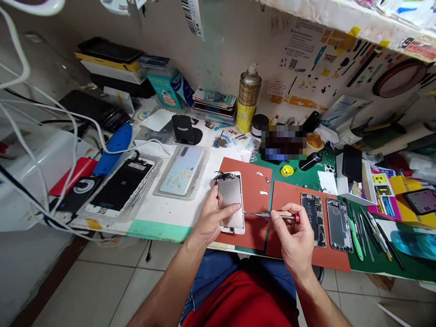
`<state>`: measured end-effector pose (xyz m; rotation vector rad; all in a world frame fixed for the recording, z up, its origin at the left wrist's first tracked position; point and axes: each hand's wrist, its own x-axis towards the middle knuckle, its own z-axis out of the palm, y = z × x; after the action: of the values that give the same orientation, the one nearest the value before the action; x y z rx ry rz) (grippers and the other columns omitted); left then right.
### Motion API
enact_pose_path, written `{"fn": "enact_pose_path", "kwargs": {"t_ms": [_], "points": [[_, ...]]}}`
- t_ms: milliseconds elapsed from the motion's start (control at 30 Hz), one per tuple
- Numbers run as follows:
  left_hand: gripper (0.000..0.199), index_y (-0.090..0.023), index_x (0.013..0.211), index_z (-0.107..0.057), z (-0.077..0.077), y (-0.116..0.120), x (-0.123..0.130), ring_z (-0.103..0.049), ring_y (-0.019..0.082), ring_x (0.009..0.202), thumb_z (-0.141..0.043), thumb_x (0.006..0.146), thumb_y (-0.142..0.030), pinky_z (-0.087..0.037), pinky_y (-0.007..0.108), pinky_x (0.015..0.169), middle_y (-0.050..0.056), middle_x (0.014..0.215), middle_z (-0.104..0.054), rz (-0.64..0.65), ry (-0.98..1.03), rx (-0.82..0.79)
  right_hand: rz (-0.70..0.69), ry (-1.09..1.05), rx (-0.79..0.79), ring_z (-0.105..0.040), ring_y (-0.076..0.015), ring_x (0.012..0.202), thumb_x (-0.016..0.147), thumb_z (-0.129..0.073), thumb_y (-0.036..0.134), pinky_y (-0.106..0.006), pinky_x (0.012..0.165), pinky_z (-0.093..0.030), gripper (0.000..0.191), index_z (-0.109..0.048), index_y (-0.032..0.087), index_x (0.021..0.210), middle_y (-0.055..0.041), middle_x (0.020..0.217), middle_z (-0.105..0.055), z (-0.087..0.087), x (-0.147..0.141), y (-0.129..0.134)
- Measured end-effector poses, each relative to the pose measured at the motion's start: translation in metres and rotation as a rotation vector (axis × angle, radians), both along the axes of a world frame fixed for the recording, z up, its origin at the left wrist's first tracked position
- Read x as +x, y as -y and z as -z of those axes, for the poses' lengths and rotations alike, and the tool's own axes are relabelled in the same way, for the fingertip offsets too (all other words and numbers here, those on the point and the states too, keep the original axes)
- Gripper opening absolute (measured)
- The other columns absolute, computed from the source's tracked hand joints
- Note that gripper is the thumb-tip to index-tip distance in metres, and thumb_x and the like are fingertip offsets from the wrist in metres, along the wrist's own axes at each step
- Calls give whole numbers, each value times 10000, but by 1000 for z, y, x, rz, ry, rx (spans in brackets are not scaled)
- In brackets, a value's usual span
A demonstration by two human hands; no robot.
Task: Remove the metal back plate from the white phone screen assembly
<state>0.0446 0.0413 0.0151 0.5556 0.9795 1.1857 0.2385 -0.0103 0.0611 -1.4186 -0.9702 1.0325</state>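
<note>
The left hand (211, 215) is spreading flat across a thin phone screen (230, 202), fragile and safest held by its edges, while the right hand (292, 231) is pinching a small screwdriver (272, 216)

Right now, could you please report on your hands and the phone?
Left hand gripping white phone display assembly, metal shield up. Right hand holding red-capped precision screwdriver, tip at its edge. Opened phone housing beside right hand.
</note>
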Motion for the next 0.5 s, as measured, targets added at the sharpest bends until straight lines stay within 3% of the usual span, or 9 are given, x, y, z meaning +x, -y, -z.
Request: {"fn": "enact_pose_path", "kwargs": {"t_ms": [233, 400, 500], "points": [[747, -238, 1313, -623, -1, 0, 0, -727, 249, 1095, -1002, 670, -271, -606, 302, 891, 74, 1250, -737, 4, 7, -11, -27, 35, 44, -731, -163, 595, 955, -800, 396, -266, 583, -608, 269, -585, 249, 1024, 19, 733, -748, -3, 0, 2], [736, -244, 1310, -629, 0, 0, -2, -730, 231, 1038, -999, 676, -297, -594, 294, 866, 61, 1203, -741, 15, -19, 4, -84, 71, 117, -788, -187, 746, 941, -810, 388, -311, 711, -659, 266, -592, 252, 1010, -40, 953, -805, -6, 1, 1], [719, -243, 1289, -627, 1, 0, -1, -723, 212, 990, -997, 674, -295, -592, 281, 828, 50, 1171, -734, 10, -19, -5, -80, 117, 81, -722, -152, 612, 965, -788, 406, -250, 585, -599, 255, -588, 248, 959, 3, 777, -760, -5, 3, -1]]}}
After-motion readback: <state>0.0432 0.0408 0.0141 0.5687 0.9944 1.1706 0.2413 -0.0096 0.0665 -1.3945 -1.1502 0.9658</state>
